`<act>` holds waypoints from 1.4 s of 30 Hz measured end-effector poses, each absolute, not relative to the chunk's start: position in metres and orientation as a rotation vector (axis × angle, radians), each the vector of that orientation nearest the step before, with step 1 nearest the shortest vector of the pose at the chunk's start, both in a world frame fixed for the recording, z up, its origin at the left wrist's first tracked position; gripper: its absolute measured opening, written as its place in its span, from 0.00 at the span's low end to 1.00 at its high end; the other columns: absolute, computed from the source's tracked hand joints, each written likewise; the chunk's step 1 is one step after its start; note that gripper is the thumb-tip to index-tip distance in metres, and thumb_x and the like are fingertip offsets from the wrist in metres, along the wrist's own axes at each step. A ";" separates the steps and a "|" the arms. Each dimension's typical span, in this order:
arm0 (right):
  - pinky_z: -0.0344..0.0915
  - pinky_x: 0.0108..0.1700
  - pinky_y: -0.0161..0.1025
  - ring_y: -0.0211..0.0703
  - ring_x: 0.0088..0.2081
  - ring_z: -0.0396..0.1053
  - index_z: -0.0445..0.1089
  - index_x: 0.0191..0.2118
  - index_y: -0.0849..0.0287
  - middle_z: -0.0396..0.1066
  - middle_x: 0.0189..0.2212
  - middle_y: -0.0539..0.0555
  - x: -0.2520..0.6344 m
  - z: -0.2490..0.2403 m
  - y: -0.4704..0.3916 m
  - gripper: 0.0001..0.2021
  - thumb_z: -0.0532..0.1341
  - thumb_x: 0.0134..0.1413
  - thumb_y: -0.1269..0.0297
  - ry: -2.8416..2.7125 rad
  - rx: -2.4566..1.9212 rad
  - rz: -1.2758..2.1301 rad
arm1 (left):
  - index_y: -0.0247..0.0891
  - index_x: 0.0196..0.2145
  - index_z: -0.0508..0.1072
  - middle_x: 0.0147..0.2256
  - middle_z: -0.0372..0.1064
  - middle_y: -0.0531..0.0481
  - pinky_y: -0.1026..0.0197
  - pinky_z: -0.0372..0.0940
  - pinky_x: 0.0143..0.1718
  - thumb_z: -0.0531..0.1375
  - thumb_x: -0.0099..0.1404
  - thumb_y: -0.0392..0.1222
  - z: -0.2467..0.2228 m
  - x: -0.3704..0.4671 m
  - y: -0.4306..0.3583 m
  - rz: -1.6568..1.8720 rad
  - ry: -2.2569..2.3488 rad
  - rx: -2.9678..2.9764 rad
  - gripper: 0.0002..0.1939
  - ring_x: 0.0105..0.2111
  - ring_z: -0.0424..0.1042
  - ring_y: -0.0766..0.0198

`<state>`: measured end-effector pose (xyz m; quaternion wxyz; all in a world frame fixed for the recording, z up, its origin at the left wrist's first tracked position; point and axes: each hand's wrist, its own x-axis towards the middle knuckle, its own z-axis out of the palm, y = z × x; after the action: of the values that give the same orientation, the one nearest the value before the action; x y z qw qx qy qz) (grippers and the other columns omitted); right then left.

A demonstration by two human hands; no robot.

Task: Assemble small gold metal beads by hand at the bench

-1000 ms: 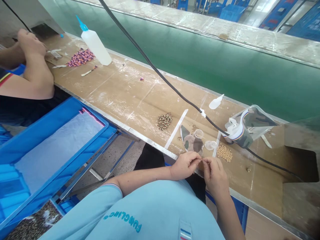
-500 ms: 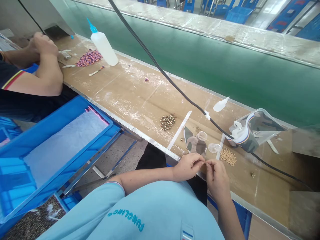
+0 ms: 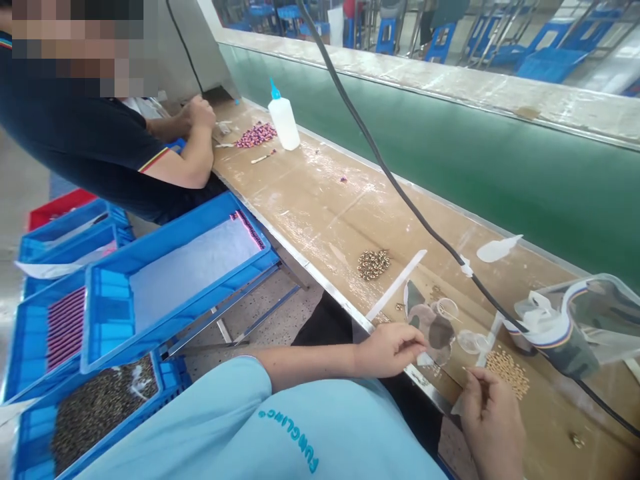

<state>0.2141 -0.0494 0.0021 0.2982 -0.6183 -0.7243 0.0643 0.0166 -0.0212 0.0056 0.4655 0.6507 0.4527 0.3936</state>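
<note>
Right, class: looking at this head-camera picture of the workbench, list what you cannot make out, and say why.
- What the left hand pinches: too small, covered by its fingers.
- What the right hand holds: a thin pale thing, too fine to identify.
- Contents of the clear bag: cut off by the right edge.
- Co-worker's hands: what they hold is too distant.

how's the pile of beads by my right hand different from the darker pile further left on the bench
The pale bead pile is a plain light tan and lies spread out close to the right hand. The dark bead pile is mottled brown and white, lies more tightly clustered, and no hand is near it. Both lie loose on the workbench.
</note>
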 end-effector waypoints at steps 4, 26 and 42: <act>0.53 0.28 0.42 0.49 0.29 0.63 0.62 0.32 0.54 0.65 0.27 0.56 0.221 0.001 -0.049 0.17 0.45 0.61 0.48 -1.893 -1.726 0.169 | 0.36 0.33 0.71 0.31 0.72 0.46 0.61 0.65 0.37 0.53 0.63 0.37 0.007 -0.032 0.000 1.089 1.442 1.659 0.07 0.32 0.70 0.64; 0.51 0.28 0.36 0.38 0.25 0.61 0.65 0.31 0.59 0.67 0.26 0.53 0.240 0.045 -0.004 0.15 0.46 0.64 0.62 -2.386 -1.582 -0.483 | 0.40 0.27 0.64 0.24 0.63 0.53 0.58 0.64 0.36 0.55 0.58 0.35 0.002 -0.078 0.030 0.955 1.898 1.773 0.03 0.28 0.66 0.62; 0.51 0.34 0.38 0.41 0.28 0.58 0.63 0.31 0.59 0.65 0.26 0.54 0.244 0.051 0.008 0.13 0.46 0.63 0.68 -2.693 -1.441 -0.531 | 0.38 0.34 0.68 0.31 0.69 0.49 0.60 0.66 0.36 0.53 0.60 0.35 -0.006 -0.076 0.025 1.131 1.877 1.758 0.06 0.31 0.68 0.64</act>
<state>0.2438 0.0084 0.0513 0.0207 -0.4647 -0.8685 -0.1713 -0.0763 0.0253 -0.0059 0.1653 0.6172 0.6590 0.3969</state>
